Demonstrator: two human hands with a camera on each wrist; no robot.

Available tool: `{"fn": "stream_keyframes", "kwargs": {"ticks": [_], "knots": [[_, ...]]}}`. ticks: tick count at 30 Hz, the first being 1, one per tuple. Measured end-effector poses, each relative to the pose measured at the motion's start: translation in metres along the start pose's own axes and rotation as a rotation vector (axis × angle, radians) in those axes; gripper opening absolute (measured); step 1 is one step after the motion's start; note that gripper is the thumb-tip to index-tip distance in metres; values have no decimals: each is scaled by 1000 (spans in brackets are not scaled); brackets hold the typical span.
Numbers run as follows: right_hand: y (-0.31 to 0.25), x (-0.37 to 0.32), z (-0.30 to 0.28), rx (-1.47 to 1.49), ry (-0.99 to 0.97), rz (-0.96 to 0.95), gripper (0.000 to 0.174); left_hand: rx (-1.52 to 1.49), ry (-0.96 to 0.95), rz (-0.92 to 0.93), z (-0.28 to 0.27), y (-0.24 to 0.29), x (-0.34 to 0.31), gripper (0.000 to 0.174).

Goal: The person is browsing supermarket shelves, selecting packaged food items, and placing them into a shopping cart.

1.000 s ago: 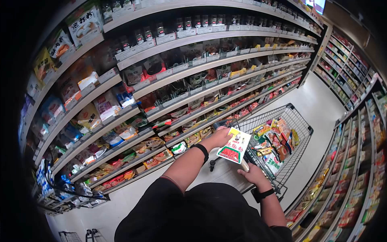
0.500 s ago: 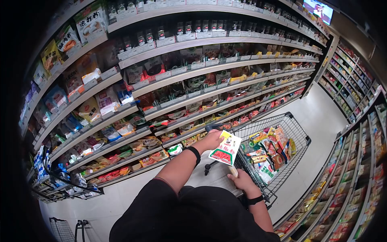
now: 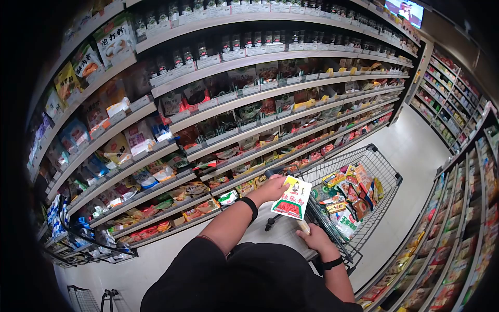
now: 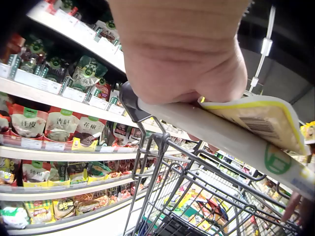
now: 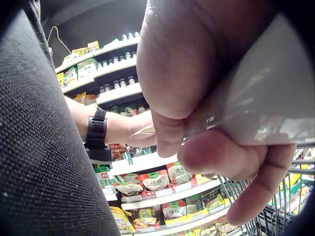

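My left hand (image 3: 273, 188) pinches a chili powder packet (image 3: 292, 200), white and yellow with red chilies printed on it, thumb over its top corner. In the left wrist view the packet (image 4: 261, 120) lies against the pale bar of the cart handle (image 4: 216, 129), and the left hand (image 4: 184, 73) rests over that bar. Farther along the same handle (image 3: 303, 226), my right hand (image 3: 318, 240) grips the bar. The right wrist view shows the right hand (image 5: 197, 98) with its fingers curled beneath the handle (image 5: 270, 93).
Beyond the handle, the wire shopping cart (image 3: 397, 182) carries several colourful packets (image 3: 353, 195). Long shelves (image 3: 244, 112) of spice bags and jars line the left, and another stocked shelf (image 3: 442, 255) runs along the right. Pale floor (image 3: 405, 132) stretches ahead between them.
Both hands, the packet and the cart have shifted slightly left in the head view. The packet still sits in my left hand, and the right hand stays at the handle.
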State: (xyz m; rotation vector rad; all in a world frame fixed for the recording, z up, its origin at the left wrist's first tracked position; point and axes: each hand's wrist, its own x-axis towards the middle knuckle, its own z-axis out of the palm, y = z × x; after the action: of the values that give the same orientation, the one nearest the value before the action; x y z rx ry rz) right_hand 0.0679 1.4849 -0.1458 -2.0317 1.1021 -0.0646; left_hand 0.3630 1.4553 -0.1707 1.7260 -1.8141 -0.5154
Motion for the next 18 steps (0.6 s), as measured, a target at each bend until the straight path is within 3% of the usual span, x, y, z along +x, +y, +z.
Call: {"fn": "stream_keyframes", "kwargs": {"ticks": [18], "knots": [[-16,-8,-9,-11,-23,35,54,-46,-11,98,-13,12,-3,26]]}}
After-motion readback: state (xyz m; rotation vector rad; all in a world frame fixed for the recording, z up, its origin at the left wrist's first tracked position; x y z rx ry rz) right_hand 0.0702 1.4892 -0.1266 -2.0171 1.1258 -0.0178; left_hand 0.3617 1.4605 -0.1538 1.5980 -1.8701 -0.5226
